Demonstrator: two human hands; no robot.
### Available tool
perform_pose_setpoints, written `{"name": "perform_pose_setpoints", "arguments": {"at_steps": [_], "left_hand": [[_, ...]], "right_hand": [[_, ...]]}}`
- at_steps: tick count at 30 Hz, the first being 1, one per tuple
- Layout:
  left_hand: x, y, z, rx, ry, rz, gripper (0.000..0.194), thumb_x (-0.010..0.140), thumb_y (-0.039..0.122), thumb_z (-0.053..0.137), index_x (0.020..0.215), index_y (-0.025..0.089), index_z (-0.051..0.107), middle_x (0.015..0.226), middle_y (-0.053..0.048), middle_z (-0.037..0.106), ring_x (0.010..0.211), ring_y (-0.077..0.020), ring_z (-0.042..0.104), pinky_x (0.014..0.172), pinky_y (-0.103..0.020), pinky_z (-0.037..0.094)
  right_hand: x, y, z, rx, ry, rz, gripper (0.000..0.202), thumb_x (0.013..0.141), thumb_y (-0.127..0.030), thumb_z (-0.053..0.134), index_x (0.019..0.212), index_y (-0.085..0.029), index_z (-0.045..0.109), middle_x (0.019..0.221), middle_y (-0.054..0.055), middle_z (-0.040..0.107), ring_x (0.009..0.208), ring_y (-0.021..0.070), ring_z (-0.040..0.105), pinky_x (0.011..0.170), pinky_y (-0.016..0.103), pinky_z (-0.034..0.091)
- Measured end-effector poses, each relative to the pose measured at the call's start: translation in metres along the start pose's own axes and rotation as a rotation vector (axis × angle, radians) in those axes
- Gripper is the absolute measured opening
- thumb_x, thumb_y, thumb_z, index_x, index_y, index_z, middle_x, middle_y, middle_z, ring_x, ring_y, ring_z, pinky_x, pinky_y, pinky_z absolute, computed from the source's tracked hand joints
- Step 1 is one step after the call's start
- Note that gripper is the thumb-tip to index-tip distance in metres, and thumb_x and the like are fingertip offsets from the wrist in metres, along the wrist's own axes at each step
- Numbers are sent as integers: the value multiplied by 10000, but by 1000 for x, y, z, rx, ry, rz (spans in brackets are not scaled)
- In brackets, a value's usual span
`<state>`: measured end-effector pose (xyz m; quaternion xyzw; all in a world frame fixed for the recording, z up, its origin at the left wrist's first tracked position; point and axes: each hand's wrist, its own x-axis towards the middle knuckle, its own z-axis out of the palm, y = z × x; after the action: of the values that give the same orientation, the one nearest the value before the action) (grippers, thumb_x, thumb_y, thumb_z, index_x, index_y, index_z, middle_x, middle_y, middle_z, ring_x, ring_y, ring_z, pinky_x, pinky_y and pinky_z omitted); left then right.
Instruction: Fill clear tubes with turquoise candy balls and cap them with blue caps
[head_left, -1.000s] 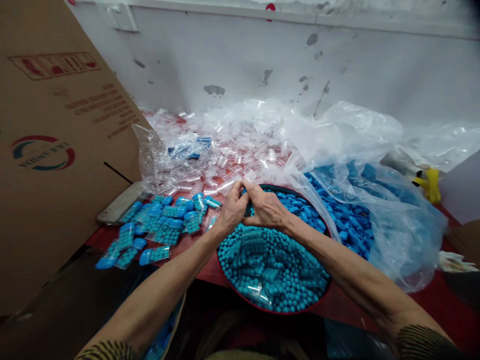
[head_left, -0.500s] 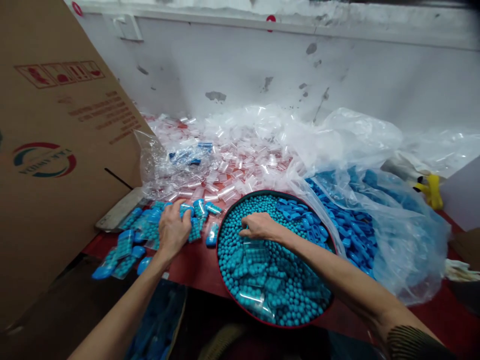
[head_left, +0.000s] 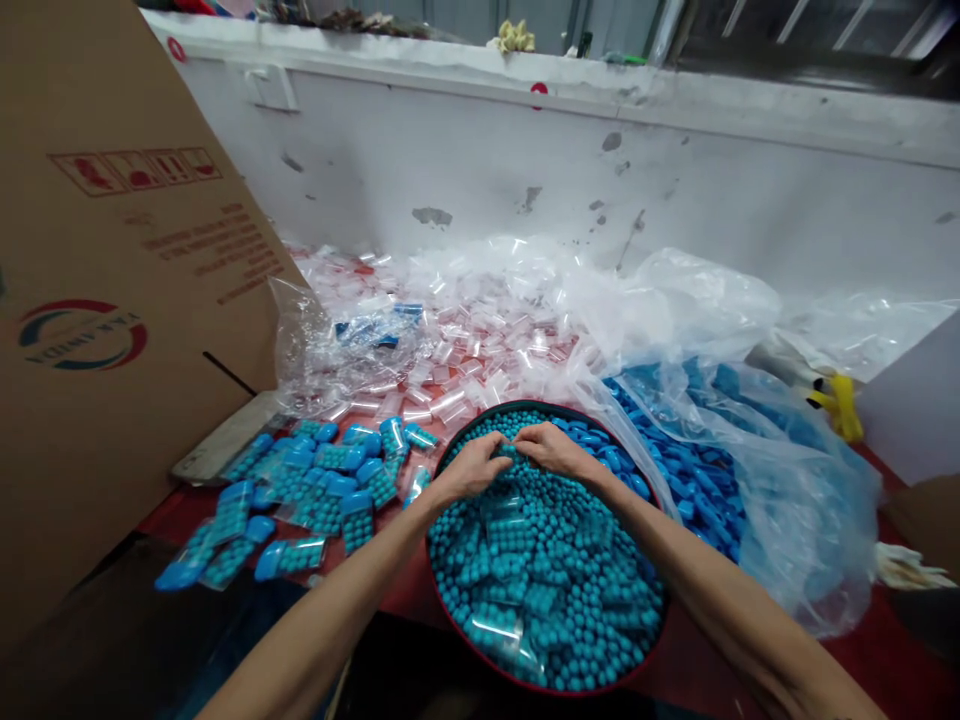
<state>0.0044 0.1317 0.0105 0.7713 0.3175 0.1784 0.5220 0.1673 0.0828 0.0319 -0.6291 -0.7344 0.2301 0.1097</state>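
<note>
A round tub (head_left: pixel 433 590) with a dark red rim holds many small blue-green balls (head_left: pixel 585 590), several clear ball-filled cases and some blue caps. Over its back part my left hand (head_left: pixel 478 466) and my right hand (head_left: pixel 553 449) meet, fingertips nearly touching. The fingers of both hands are bent and closed together; whatever lies between them is too small and hidden to name. Left of the tub, filled cases with blue caps (head_left: pixel 291 556) lie in a loose pile on the red table (head_left: pixel 405 590).
Clear empty cases (head_left: pixel 457 400) are heaped behind the tub. A plastic bag (head_left: pixel 806 520) with blue caps (head_left: pixel 697 490) lies on the right, near a yellow object (head_left: pixel 845 408). A large cardboard box (head_left: pixel 97 240) stands at the left, before a white wall (head_left: pixel 360 170).
My left hand has moved right from the pile of filled cases to the tub, beside my right hand. My right hand has shifted slightly right. The view has tilted up a little.
</note>
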Motion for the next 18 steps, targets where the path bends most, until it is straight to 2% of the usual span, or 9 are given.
{"name": "perform_pose_setpoints", "arguments": {"at_steps": [1, 3, 5, 7, 11, 13, 15, 18], "left_hand": [[2, 0, 2, -46, -17, -20, 116, 678, 232, 506, 767, 159, 519, 580, 48, 474, 575, -106, 484, 564, -223, 408], [3, 1, 5, -80, -42, -39, 135, 699, 258, 478, 788, 156, 485, 544, 66, 434, 495, -82, 459, 474, -193, 384], [2, 1, 6, -168, -70, -92, 188, 701, 286, 487, 836, 158, 462, 556, 70, 445, 463, -73, 474, 426, -173, 362], [-1, 0, 4, -295, -77, -166, 256, 688, 323, 521, 875, 165, 445, 588, 65, 478, 435, -65, 489, 384, -156, 326], [-6, 0, -1, -451, -84, -299, 310, 683, 419, 543, 822, 161, 441, 548, 46, 523, 349, -51, 447, 322, -146, 231], [-7, 1, -3, -483, -109, -345, 319, 682, 443, 543, 775, 158, 433, 509, 38, 523, 359, -64, 468, 328, -147, 246], [-8, 2, -3, -500, -122, -361, 326, 680, 446, 547, 777, 159, 429, 516, 31, 531, 386, -83, 504, 339, -151, 278], [-6, 3, -3, -531, -125, -358, 344, 680, 389, 561, 906, 165, 431, 591, 18, 563, 400, -89, 521, 335, -153, 286]], "right_hand": [[-2, 6, -1, 26, 22, 39, 300, 851, -254, 321, 848, -129, 594, 649, 0, 612, 548, 99, 543, 520, 183, 392], [-4, 18, -3, -9, 92, 160, 286, 854, -280, 334, 883, -140, 581, 761, 26, 624, 671, 123, 569, 611, 208, 411], [-6, 28, -1, -115, 154, 289, 235, 828, -293, 406, 932, -147, 558, 930, 79, 602, 868, 174, 550, 735, 255, 394], [-8, 35, 4, -149, 152, 360, 226, 777, -277, 497, 945, -132, 541, 1015, 135, 565, 960, 232, 515, 791, 316, 371], [-11, 40, 15, -87, 109, 375, 138, 729, -202, 534, 848, -133, 547, 945, 137, 589, 923, 259, 536, 783, 359, 378], [-11, 43, 15, -17, 117, 372, 104, 736, -198, 514, 821, -142, 536, 898, 107, 599, 899, 235, 546, 761, 334, 398], [-10, 45, 11, 76, 131, 383, 95, 756, -210, 476, 812, -144, 515, 830, 72, 601, 808, 190, 571, 684, 285, 436], [-7, 46, 8, 236, 148, 412, 168, 793, -234, 405, 907, -127, 464, 750, 41, 587, 604, 121, 576, 511, 216, 458]]}}
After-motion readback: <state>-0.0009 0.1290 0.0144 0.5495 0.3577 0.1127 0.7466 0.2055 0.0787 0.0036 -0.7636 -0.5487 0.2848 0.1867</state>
